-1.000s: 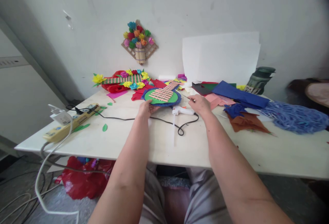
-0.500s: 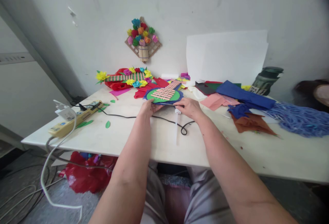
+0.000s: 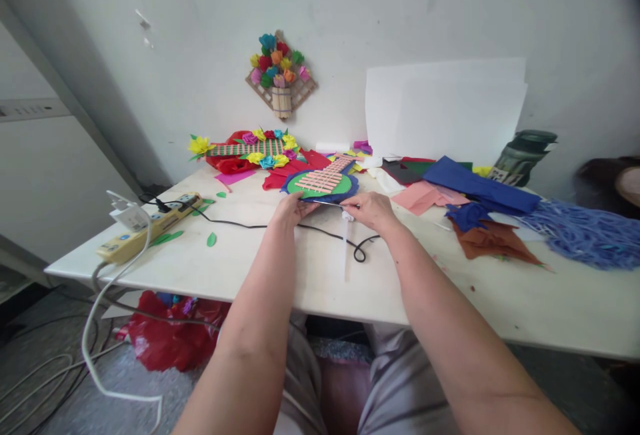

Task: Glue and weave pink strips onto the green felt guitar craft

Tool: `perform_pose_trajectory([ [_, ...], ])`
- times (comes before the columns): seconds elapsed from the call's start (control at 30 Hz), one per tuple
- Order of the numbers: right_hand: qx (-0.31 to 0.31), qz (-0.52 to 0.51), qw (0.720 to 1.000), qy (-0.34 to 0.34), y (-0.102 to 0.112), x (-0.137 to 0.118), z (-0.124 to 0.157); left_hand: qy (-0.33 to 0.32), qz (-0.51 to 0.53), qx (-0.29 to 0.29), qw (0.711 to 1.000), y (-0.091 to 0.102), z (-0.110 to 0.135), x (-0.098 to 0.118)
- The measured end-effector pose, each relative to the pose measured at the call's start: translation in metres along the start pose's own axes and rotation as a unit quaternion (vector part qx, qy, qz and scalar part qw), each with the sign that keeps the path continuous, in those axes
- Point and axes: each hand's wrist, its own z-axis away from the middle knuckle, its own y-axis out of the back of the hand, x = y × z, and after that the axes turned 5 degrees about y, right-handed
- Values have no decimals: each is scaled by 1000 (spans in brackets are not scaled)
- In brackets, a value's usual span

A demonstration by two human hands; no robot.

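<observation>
A round paper craft (image 3: 321, 185), blue rim, green disc and a lattice of pink sticks, rests near the middle of the white table (image 3: 310, 268). My left hand (image 3: 290, 208) pinches its near left edge, fingers closed on it. My right hand (image 3: 367, 208) grips the near right edge of the same craft. Under my right hand lies a white glue gun (image 3: 347, 216), mostly hidden, with a glue stick pointing toward me and a black cord (image 3: 357, 248) curling beside it.
A yellow power strip (image 3: 150, 228) with a white plug sits at the table's left. A flowered stick craft (image 3: 247, 152) lies behind, another flower piece (image 3: 281, 78) hangs on the wall. Coloured paper sheets (image 3: 475, 188), blue fringe (image 3: 590, 232), white card (image 3: 445, 112) and a dark bottle (image 3: 523, 152) fill the right.
My right hand left the glue gun's far side and moved left onto the craft's near edge. Both hands now hold the craft.
</observation>
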Motion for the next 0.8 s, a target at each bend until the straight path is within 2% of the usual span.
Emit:
perform_pose_trajectory([
  [0.27, 13, 16, 1000, 5, 0, -2, 2, 24, -2, 7, 1000, -1, 1, 1],
  [0.8, -17, 1, 1000, -14, -5, 0, -2, 7, 1, 21, 1000, -1, -1, -1],
])
